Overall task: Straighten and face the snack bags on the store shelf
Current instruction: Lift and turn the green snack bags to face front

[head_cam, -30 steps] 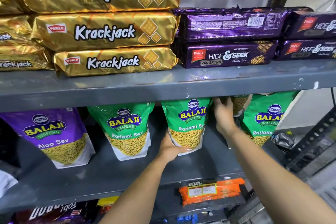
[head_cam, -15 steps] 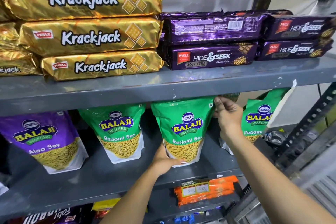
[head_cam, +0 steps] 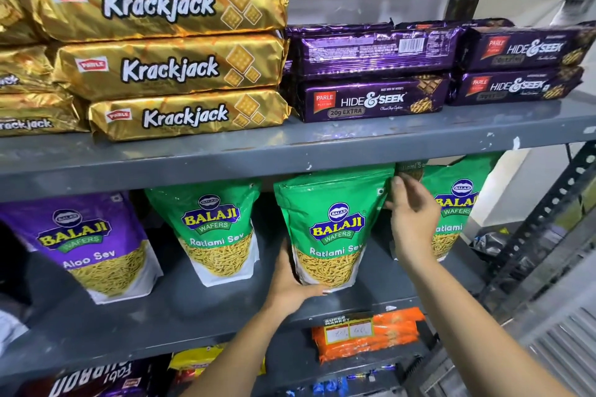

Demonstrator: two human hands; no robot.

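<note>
Four Balaji bags stand on the middle grey shelf (head_cam: 193, 309): a purple Aloo Sev bag (head_cam: 84, 242) and three green Ratlami Sev bags. My left hand (head_cam: 290, 284) grips the bottom left corner of the middle green bag (head_cam: 335, 226), which stands upright with its label facing front. My right hand (head_cam: 412, 222) is at that bag's upper right edge, fingers spread and fingertips touching it. This hand partly covers the right green bag (head_cam: 458, 203). The left green bag (head_cam: 213, 229) leans a little. Another bag's top (head_cam: 411, 167) peeks out behind.
The upper shelf edge (head_cam: 290, 158) hangs just above the bag tops. On it lie stacked gold Krackjack packs (head_cam: 167, 64) and purple Hide & Seek packs (head_cam: 371, 100). Orange packs (head_cam: 367, 335) with a price tag lie below. A perforated black upright (head_cam: 548, 219) stands at the right.
The middle green bag has come forward and stands straighter. My right hand has loosened from pinching its top right corner to spread fingers. My left hand stays at its base.
</note>
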